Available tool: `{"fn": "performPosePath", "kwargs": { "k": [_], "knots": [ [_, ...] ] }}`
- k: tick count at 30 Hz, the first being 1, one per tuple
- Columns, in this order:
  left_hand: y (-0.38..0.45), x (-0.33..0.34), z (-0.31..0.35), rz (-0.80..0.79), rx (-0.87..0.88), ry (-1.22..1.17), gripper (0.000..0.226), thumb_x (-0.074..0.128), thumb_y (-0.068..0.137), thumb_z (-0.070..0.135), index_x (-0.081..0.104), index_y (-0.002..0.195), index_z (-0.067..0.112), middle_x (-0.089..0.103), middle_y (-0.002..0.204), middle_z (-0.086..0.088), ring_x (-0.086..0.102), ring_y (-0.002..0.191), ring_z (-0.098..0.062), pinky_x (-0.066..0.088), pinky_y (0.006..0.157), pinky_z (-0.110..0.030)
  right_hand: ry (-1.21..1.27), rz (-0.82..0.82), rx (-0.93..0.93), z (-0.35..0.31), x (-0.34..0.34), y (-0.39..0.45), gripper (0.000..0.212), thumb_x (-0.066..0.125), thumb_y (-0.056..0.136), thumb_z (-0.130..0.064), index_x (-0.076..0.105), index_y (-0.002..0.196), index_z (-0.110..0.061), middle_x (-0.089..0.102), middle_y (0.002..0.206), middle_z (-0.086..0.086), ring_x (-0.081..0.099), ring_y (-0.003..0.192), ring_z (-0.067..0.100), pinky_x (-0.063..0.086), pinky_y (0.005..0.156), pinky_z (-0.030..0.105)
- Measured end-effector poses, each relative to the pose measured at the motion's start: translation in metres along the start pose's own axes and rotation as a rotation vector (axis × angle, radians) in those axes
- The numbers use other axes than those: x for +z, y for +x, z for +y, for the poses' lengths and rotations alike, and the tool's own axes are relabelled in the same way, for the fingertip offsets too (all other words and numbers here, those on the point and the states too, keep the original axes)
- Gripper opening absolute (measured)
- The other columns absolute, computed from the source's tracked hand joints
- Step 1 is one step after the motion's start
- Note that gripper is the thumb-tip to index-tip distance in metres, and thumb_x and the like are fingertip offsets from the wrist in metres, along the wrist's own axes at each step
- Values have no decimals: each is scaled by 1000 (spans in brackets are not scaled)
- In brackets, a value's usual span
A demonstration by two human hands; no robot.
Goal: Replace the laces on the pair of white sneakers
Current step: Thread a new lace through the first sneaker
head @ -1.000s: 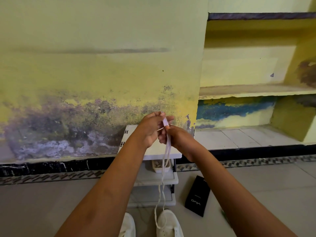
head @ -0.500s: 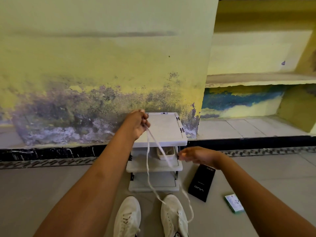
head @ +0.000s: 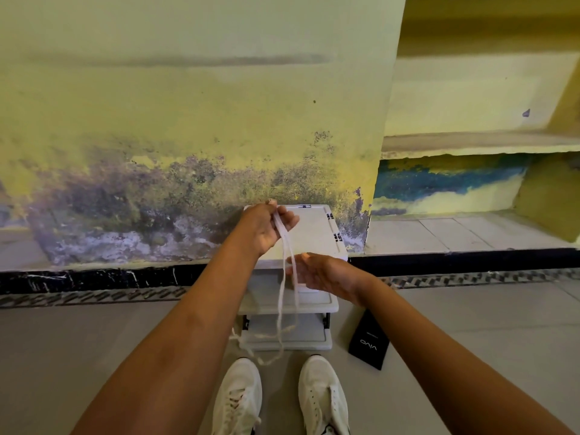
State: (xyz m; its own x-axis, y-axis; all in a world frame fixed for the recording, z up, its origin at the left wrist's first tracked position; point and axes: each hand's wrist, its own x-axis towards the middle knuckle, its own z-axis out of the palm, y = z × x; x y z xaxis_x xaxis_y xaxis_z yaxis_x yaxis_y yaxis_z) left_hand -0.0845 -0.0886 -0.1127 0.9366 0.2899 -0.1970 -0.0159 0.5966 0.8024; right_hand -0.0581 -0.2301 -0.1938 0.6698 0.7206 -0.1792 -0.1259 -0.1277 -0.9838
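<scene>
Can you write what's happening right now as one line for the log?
left hand: holds white lace up | right hand: open beside strands | sneakers: on floor

Both sneakers run off the bottom edge: the left sneaker [head: 238,400] and right sneaker [head: 323,400] show toes and part of the eyelets only. The left forearm hides part of the rack [head: 317,306]. The lace [head: 284,296] blurs near the floor, its ends indistinct. The right hand [head: 320,273] covers whatever sits on the rack's middle shelf.

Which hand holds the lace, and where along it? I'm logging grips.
The left hand pinches the white lace at its doubled top; the right hand holds nothing.
</scene>
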Motion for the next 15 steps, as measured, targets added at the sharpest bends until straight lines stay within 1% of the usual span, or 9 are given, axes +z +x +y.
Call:
{"fn": "performPosePath", "kwargs": {
  "k": [1,3,5,7,8,9,10,12,15],
  "knots": [
    [-1,3,-2,-24,-7,13,21,33,102,6,42,84,6,46,66,-8,54,47,-15,48,84,-40,14,18,-18,-1,3,4,27,32,102,-27,57,111,-18,65,107,0,56,100,16,43,94,32],
    [-1,8,-5,-72,-17,25,19,34,102,4,43,86,5,48,68,-10,56,53,-18,48,88,-43,-6,17,-58,-6,10,8,27,33,102,-29,56,110,-19,65,107,-1,56,98,13,38,94,34],
    [-1,8,-5,-84,-24,14,19,33,101,3,43,85,5,48,67,-10,55,54,-18,49,84,-41,-45,-37,-67,-11,15,6,32,32,102,-31,61,100,-16,67,88,-2,59,88,13,38,92,33],
    [3,2,-3,-45,-23,0,24,31,101,1,42,80,6,47,57,-8,49,46,-13,54,68,-29,-22,-101,-55,-12,15,2,37,32,102,-27,59,83,-11,54,60,-4,52,63,13,42,90,36],
    [5,-5,-1,-15,-19,7,27,29,100,-1,40,77,8,44,49,-5,41,36,-9,51,51,-21,7,-131,-40,-12,13,-1,37,32,102,-26,54,77,-11,44,53,-6,45,53,11,45,87,36],
    [8,-13,1,21,-10,25,30,25,99,-4,38,75,9,41,45,-2,32,28,-6,40,35,-16,30,-152,-17,-9,9,-3,36,30,102,-25,49,74,-12,37,51,-7,39,48,9,47,83,35],
    [11,-23,3,62,5,58,31,22,97,-5,35,74,11,38,47,-1,23,24,-5,27,28,-14,29,-163,14,-6,4,-6,34,30,102,-24,45,73,-13,34,50,-9,36,45,8,48,79,33],
    [17,-45,3,168,60,170,31,22,95,-5,33,71,13,32,59,-2,17,24,-4,16,28,-12,-55,-156,114,6,-12,-14,34,29,102,-24,42,73,-15,32,49,-10,32,45,8,49,71,28],
    [25,-76,0,333,118,328,29,27,97,1,35,71,12,33,63,-3,21,33,-8,15,29,-10,-249,-108,307,28,-39,-29,34,29,102,-24,43,72,-15,31,49,-10,30,48,9,43,60,22]
  ]
}}
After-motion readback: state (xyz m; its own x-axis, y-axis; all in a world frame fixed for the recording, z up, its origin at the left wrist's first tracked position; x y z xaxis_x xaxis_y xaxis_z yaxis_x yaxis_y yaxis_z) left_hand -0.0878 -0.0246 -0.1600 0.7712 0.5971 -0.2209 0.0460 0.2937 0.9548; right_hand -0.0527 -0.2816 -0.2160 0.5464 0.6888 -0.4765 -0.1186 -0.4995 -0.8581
